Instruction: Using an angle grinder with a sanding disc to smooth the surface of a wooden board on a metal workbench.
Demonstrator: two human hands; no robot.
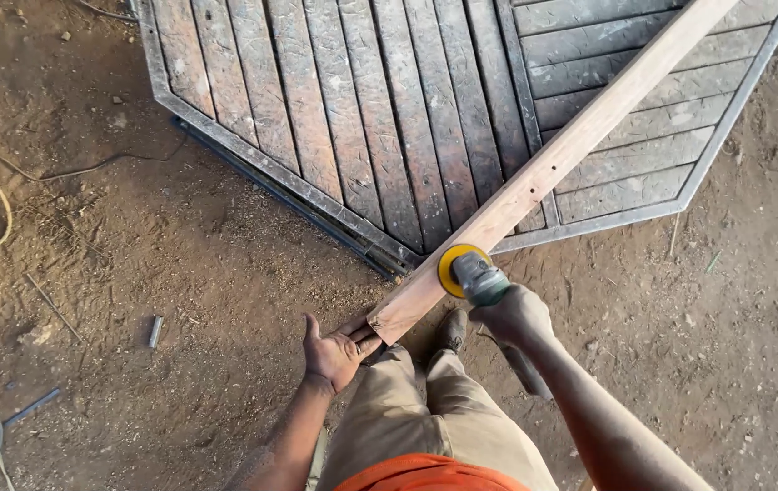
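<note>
The wooden plank is pale reddish brown. The grinder has a yellow disc and a grey-green body. The slatted panel is grey with scratches. The floor is brown earth.

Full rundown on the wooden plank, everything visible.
The plank is a long, narrow board of light brown wood with small holes spaced along its face. It runs diagonally from its near end by the person's legs up past the top right edge of the picture, crossing a slatted metal gate lying on the dirt. The left hand supports its near end, palm open. The grinder, with a yellow disc and held in the right hand, meets its edge near that end.
</note>
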